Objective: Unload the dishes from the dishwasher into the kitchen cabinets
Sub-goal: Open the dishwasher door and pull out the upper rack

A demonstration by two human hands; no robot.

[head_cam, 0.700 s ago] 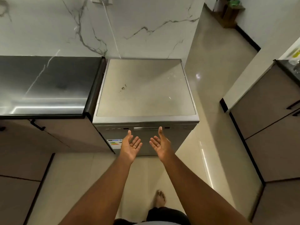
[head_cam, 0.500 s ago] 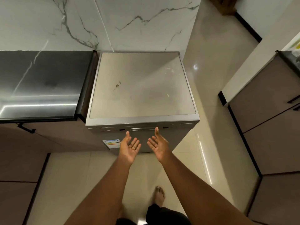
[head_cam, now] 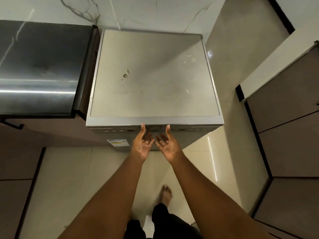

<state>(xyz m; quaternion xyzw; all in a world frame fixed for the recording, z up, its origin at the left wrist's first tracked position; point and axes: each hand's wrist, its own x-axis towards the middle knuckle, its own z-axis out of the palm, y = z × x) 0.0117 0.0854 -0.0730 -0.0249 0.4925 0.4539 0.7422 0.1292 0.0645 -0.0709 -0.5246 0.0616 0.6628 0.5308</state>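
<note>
Beside the dark counter (head_cam: 38, 66), both hands' grips, left (head_cam: 142, 145) and right (head_cam: 168, 146), reach open-palmed under the shut dishwasher (head_cam: 151, 75) handle.

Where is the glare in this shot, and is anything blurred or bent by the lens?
Head view: a bright streak of glare crosses the dark countertop, and thin light lines reflect off the floor right of the dishwasher. The wide lens splays the cabinets outward. Both the left hand and right hand look fairly sharp.
</note>
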